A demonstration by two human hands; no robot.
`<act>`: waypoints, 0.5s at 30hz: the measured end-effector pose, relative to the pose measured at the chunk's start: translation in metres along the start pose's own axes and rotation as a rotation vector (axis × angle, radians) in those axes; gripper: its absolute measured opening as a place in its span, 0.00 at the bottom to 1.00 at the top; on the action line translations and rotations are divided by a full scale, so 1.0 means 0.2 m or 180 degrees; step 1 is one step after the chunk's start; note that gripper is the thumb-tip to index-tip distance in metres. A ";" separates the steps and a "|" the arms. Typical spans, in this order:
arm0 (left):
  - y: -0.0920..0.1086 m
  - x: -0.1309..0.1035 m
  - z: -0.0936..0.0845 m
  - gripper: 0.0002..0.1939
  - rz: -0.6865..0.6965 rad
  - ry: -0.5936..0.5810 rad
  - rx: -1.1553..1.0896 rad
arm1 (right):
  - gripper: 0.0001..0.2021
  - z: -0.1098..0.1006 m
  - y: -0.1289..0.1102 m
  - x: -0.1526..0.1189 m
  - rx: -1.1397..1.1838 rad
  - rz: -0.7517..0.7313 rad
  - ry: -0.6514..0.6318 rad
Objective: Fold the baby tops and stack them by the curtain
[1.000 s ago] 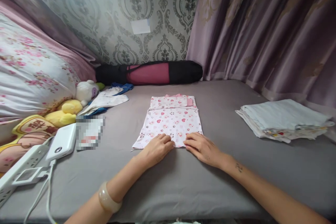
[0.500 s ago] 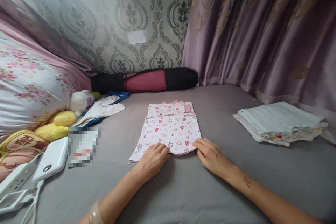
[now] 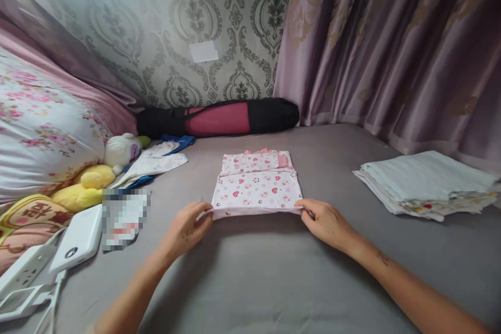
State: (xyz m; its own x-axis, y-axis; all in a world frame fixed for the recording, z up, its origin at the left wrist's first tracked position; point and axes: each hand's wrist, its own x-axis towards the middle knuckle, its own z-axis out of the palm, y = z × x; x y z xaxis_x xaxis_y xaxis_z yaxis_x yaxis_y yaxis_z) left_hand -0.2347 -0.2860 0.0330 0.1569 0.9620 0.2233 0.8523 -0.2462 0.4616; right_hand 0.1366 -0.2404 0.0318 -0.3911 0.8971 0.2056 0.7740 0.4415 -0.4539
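A small white garment (image 3: 256,188) printed with pink hearts and flowers lies in front of me on the grey bed sheet (image 3: 250,282). Its far part is folded over, with a sleeve lying across it and a pink cuff at the right. My left hand (image 3: 191,227) pinches the near left corner of the garment. At the near right corner my right hand (image 3: 323,222) is closed on the cloth in the same way. Between both hands the near edge is stretched straight and raised a little off the sheet.
A stack of folded cloths (image 3: 426,182) lies at the right. Along the wall rests a black and red long bag (image 3: 217,117). On the left are plush toys (image 3: 88,185), loose clothes (image 3: 151,164), a white power bank (image 3: 76,237) and a power strip (image 3: 25,269) with cables.
My left hand has moved left to the garment's corner and now grips it. The near edge has gone from lying on the sheet to being lifted and pulled taut.
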 end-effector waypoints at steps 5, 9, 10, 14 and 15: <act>0.00 0.22 -0.04 0.15 -0.0897 0.0526 -0.1161 | 0.14 -0.01 0.04 0.21 0.0414 0.0696 0.0545; -0.08 0.43 0.04 0.19 -0.1146 0.0845 -0.1926 | 0.16 0.02 0.12 0.41 0.0718 0.0841 0.0904; -0.10 0.48 0.06 0.19 -0.1162 0.0942 -0.2004 | 0.16 0.04 0.13 0.46 0.0716 0.0897 0.0920; -0.15 0.66 0.15 0.15 -0.1083 0.1314 -0.1574 | 0.15 0.09 0.17 0.64 0.0293 0.1244 0.0902; -0.16 0.70 0.17 0.14 -0.1093 0.1383 -0.1395 | 0.15 0.10 0.17 0.68 0.0139 0.1306 0.0894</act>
State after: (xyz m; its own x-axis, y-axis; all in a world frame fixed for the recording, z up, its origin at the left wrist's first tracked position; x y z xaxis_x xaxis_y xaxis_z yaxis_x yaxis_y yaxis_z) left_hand -0.2231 -0.1404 0.0204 -0.3761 0.8821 0.2836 0.5242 -0.0499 0.8502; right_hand 0.1000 -0.1032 0.0268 0.0951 0.9696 0.2253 0.8121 0.0554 -0.5809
